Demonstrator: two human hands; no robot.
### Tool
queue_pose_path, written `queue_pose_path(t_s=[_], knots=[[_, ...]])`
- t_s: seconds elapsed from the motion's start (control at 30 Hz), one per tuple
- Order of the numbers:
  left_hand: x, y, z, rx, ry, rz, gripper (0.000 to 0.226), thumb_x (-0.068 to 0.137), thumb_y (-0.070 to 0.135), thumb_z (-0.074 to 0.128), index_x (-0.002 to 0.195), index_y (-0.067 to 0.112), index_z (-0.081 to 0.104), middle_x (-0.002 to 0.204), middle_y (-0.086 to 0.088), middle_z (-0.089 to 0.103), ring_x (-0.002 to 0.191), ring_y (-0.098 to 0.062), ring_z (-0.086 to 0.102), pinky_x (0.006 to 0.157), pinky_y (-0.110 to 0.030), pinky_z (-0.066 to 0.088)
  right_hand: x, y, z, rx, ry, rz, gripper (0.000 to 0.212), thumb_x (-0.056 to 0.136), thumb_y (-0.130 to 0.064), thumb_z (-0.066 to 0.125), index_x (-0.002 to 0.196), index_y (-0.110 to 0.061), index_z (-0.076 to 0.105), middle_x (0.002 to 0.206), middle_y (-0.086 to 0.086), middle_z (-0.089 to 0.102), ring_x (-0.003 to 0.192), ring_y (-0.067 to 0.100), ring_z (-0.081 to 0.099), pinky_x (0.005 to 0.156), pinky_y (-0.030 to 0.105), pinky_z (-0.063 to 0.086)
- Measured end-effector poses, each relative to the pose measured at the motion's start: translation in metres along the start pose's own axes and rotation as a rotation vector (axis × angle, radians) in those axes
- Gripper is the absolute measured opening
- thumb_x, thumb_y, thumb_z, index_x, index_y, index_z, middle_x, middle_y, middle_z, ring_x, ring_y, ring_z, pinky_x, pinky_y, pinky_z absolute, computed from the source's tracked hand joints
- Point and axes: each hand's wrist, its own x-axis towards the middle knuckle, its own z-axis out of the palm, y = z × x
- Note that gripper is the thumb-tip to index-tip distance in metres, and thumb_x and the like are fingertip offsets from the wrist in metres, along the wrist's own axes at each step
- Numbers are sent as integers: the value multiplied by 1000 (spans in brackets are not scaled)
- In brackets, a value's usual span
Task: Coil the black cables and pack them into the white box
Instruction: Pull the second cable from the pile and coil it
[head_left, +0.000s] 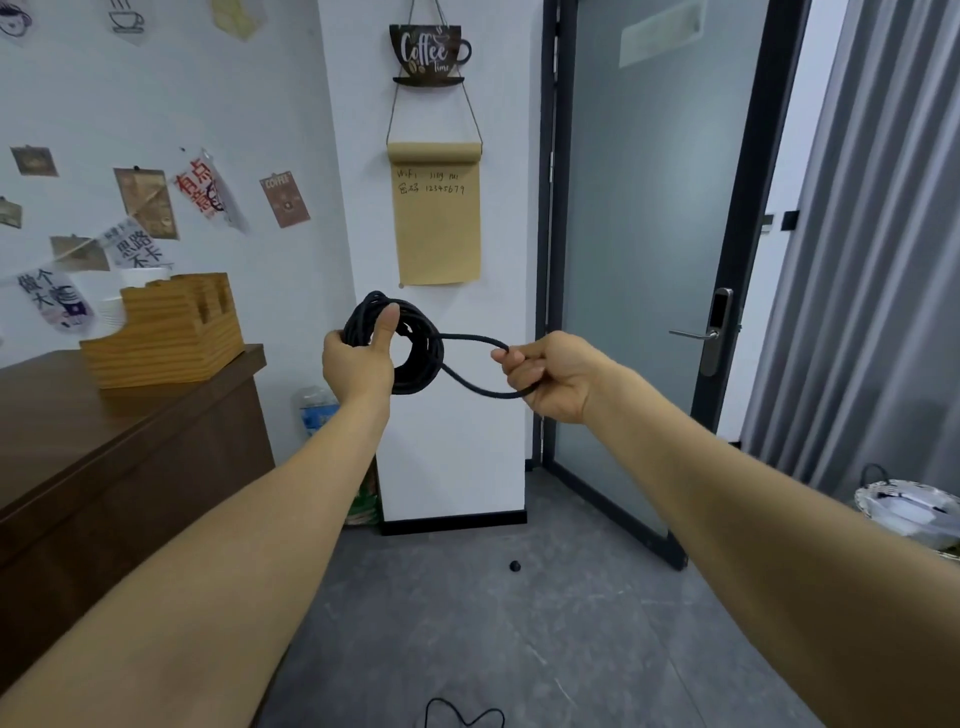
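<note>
A loose cable (462, 714) end trails on the floor (519, 623) at the near edge, and further out the right hand (550, 376) pinches a loop that runs leftward to the coil (415, 345) gripped by the left hand (358, 358), probably one cable.

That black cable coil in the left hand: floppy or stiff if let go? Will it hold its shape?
Probably semi-flexible: the free loop running to the right hand bends in a smooth curve, not a sharp kink. The black cable coil likely springs loose if released, since the left hand grips it and no tie is visible. Seems light: it is held up one-handed.
</note>
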Motion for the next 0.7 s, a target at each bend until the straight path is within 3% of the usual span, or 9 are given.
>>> queue_pose_path(t_s=[0.1,0.27,0.33,0.4,0.47,0.53,0.6,0.7], knots=[[0,-2,-3,117,-31,125,57,80,50,67,108,4,50,97,-4,52,87,-19,49,73,-29,40,-2,-14,-1,-3,-8,79,26,98,-1,31,88,7,54,46,6,45,26,5,29,27,11,26],[2,-2,-4,17,15,22,50,80,52,66,98,9,46,95,-4,53,78,-17,51,70,-26,41,0,-10,-1,-207,-1,42,24,98,-8,43,83,4,58,49,2,46,29,3,31,28,10,28],[3,-3,-4,13,14,-1,50,80,52,66,97,9,46,95,-4,53,84,-19,50,73,-29,41,1,-11,-6,-454,78,-37,23,96,-9,47,81,2,60,55,1,45,30,3,28,28,12,23],[3,-4,-3,18,10,-19,50,79,52,66,97,9,47,92,-3,52,87,-20,49,74,-31,40,0,-15,-7,-861,214,-182,20,93,-10,53,77,-2,63,59,1,49,35,6,31,31,15,24],[2,-5,0,31,3,-30,51,79,53,66,96,8,47,84,-1,51,87,-21,49,74,-31,40,3,-21,-6,-1264,342,-332,14,89,-11,57,78,-4,62,61,3,56,45,10,45,40,19,38],[1,-6,4,13,1,-57,54,78,54,66,97,7,47,85,-2,51,86,-22,49,73,-31,39,12,-23,-5,-1526,423,-431,10,86,-7,58,92,-1,63,79,10,68,68,19,63,64,29,55],[-1,-5,8,-55,7,-120,56,78,55,66,98,6,49,83,-1,51,86,-21,50,72,-32,40,19,-16,-10,-1634,530,-438,21,84,-2,54,102,-7,63,94,11,70,86,26,67,70,31,53],[-6,0,16,-208,-36,-240,51,78,56,66,86,7,53,75,-1,51,76,-20,51,70,-31,44,25,-4,-21,-1591,618,-439,26,81,3,49,98,-10,64,93,8,69,83,26,67,63,27,45]])
